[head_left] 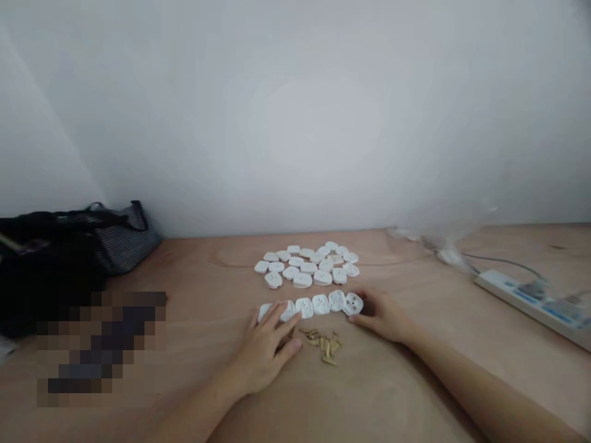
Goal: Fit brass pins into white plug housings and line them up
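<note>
A row of white plastic plug housings (pixel 321 304) lies across the wooden table, with small holes showing in their upturned faces. At the row's right end, my right hand (pixel 383 317) has its thumb and fingers around the last plug housing (pixel 354 304), which sits slightly tilted against its neighbour. My left hand (pixel 268 347) rests with fingers spread over the left end of the row, partly covering the housings there. Just in front of the row, between my hands, is a loose heap of small brass pins (pixel 328 349).
Behind the row, several more white housings (pixel 302 280) lie in a cluster. A power strip (pixel 512 289) with a cable and a clear plastic bag (pixel 455 237) are at the right. At the left are a dark bag (pixel 124 237) and a blurred-out object (pixel 106 344).
</note>
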Motion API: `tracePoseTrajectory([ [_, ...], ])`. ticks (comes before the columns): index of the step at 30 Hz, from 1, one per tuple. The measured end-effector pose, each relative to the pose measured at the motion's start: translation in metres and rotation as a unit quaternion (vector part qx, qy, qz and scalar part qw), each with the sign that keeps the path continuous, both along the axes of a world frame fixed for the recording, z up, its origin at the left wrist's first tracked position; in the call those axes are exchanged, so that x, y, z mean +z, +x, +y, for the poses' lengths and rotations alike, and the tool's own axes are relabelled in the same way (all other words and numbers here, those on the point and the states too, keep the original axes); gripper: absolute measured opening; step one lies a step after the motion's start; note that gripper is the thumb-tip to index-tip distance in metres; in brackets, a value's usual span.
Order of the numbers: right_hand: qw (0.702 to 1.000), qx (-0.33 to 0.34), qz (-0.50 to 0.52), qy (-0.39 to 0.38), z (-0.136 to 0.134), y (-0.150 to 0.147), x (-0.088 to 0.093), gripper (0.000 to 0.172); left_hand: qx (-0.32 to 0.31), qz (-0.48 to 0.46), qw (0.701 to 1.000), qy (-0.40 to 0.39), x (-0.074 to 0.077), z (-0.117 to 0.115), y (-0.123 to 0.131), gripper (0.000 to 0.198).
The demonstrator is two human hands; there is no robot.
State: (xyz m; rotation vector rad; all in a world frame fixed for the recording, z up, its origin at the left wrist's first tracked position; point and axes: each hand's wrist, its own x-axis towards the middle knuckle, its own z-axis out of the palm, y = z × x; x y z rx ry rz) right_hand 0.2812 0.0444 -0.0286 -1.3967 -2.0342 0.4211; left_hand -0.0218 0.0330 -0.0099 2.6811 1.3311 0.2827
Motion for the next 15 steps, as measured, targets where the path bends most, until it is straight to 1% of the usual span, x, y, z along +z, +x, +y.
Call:
tracePoseTrajectory([
  [7,1.0,-0.021,0.015,-0.007,-0.011,0.008,0.004,0.033,0.004,0.009,1.0,-0.006,0.001,0.0,0.0,0.051],
  [11,0.999,0.011,0.01,-0.035,-0.021,0.01,0.01,0.029,0.005,0.007,1.0,-0.002,0.001,0.0,0.0,0.05],
  [13,0.999,0.03,0.001,-0.036,-0.026,0.005,0.011,0.031,0.003,0.007,1.0,0.0,0.0,0.0,-0.001,0.05],
  [15,0.999,0.031,-0.009,-0.023,-0.03,-0.005,0.012,0.034,0.001,0.008,1.0,0.002,-0.001,0.001,-0.001,0.05],
])
